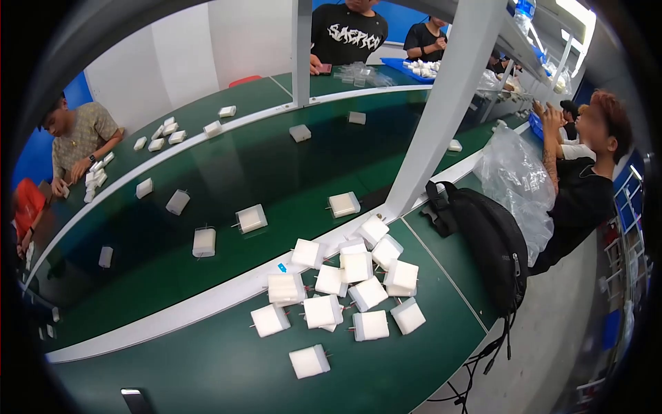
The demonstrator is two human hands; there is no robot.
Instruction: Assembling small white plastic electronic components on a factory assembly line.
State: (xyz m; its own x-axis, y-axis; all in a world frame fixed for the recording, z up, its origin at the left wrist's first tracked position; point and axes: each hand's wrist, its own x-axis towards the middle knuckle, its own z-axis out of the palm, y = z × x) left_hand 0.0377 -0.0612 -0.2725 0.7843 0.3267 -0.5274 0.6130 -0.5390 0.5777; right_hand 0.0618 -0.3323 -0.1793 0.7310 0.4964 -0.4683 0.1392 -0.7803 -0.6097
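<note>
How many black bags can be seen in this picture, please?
1. The bag lies at the right edge of the near table, right of the white blocks and beside the clear plastic. Others may be hidden.

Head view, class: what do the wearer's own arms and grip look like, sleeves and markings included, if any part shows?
No part of the wearer's own arms or grip shows, so sleeves and markings cannot be told. The lower edge shows the green table and a phone. The patterned short sleeve and dark wristwatch at left belong to another person.
</note>
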